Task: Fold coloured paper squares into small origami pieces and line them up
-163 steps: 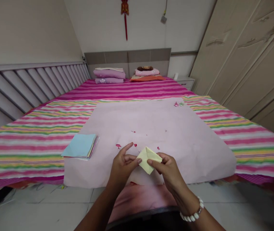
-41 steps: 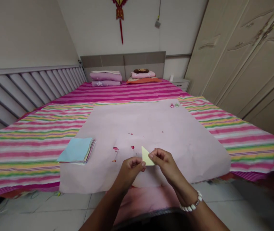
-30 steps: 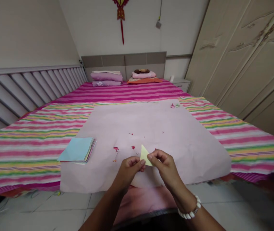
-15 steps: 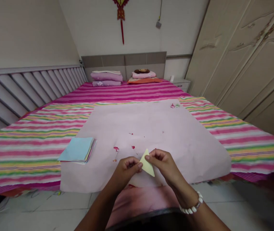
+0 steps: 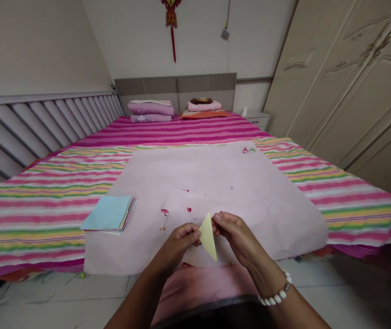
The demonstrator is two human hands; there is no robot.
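Note:
A pale yellow paper [image 5: 208,238], folded into a triangle, is held up above the near edge of the light sheet. My left hand [image 5: 184,238] pinches its left corner between thumb and fingers. Just at the paper's right edge is my right hand [image 5: 234,230], its fingers curled and closed, with a white beaded bracelet on the wrist. The right thumb is off the paper's front face; whether the fingertips grip the edge, I cannot make out.
A light pinkish sheet [image 5: 267,192] covers the middle of the striped bed. To the left lies a stack of coloured paper [image 5: 108,213], blue on top. Small red scraps [image 5: 164,212] dot the sheet. Two small folded pieces [image 5: 245,150], pink and green, rest at its far right corner.
My right thumb has come off the front of the yellow paper towards its right edge. The paper has turned slightly and looks narrower. My left hand keeps its pinch.

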